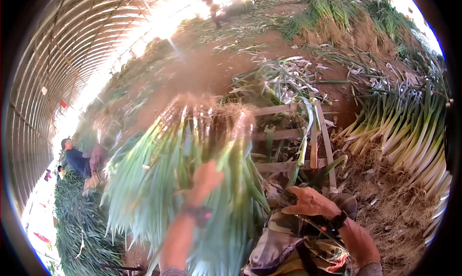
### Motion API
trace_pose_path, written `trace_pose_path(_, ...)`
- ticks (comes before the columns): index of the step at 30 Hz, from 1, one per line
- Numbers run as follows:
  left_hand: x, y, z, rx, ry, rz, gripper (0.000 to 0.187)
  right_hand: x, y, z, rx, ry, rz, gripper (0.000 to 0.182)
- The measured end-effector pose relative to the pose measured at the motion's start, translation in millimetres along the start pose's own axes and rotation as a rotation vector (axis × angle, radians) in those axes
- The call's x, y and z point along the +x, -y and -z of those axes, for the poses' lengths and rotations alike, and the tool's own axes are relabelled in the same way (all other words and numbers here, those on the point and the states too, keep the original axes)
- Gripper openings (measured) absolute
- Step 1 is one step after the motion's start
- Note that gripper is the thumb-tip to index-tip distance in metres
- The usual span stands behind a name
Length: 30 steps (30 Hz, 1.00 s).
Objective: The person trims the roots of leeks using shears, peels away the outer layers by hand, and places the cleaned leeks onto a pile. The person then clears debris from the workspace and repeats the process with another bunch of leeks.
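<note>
A large bundle of green onions (pixel 178 146) lies in front of me, roots away from me and green leaves toward me. My left hand (pixel 207 179) is over the stalks of the bundle, blurred by motion, so its fingers are unclear. Above my lap, my right hand (pixel 310 202) has its thumb and fingers curled around something dark that I cannot make out. A dark watch (pixel 339 220) is on my right wrist. Just beyond that hand stands a wooden slatted frame (pixel 325 136), with some green leaves across it.
Trimmed onions (pixel 409 127) with white stalks and tangled roots are piled on the right. More onions (pixel 332 16) are heaped at the back. A person (pixel 79 160) is at the left beside green leaves (pixel 84 228); another person (pixel 211 9) stands far back.
</note>
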<state>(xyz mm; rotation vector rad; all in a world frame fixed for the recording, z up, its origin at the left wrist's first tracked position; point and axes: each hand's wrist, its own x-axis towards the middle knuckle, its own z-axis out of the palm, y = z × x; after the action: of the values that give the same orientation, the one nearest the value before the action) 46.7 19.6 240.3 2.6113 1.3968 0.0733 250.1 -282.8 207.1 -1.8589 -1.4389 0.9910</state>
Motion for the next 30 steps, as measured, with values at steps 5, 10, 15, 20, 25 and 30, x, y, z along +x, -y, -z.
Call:
trace_pose_path(5,-5,-17,-2,0.05,0.053,-0.092,0.036,-7,19,10,-0.004,-0.117,-0.02,0.071)
trace_pose_path(10,-9,-17,-6,0.105,0.047,-0.07,0.035,-7,58,15,0.268,-0.103,0.071,0.056)
trace_pose_path(15,-12,-18,-3,0.12,0.05,-0.132,0.035,-11,101,11,0.354,-0.05,0.075,0.054)
trace_pose_path(20,-12,-20,-6,0.201,0.069,-0.135,0.035,-6,114,-1,0.306,-0.04,-0.015,0.057)
trace_pose_path(25,-16,-26,-8,0.179,0.037,-0.13,0.04,-8,116,-15,0.26,0.036,-0.049,0.057)
trace_pose_path(30,-7,-12,-24,0.217,0.022,-0.149,0.035,0,110,-33,0.149,0.057,-0.071,0.067)
